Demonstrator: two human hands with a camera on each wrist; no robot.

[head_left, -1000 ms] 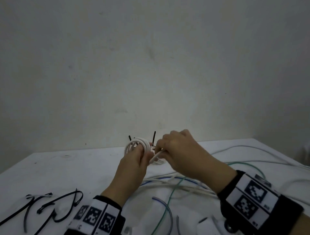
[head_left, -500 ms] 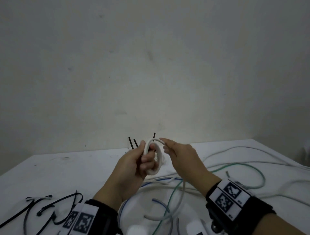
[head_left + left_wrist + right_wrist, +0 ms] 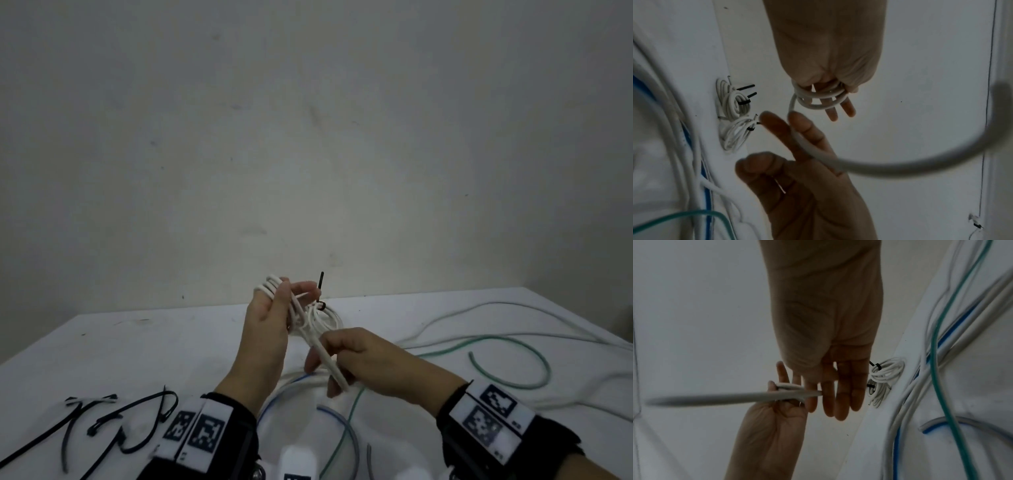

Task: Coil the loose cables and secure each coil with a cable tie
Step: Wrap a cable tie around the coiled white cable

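The right hand (image 3: 363,356) has been drawn back toward the body, away from the left hand (image 3: 270,325), and a straight length of white cable (image 3: 322,353) is now gripped in it

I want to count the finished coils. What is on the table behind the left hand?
Behind the left hand, tied white coils with black cable ties lie by the wall. The left wrist view shows at least two; the hands cover most of them in the head view.
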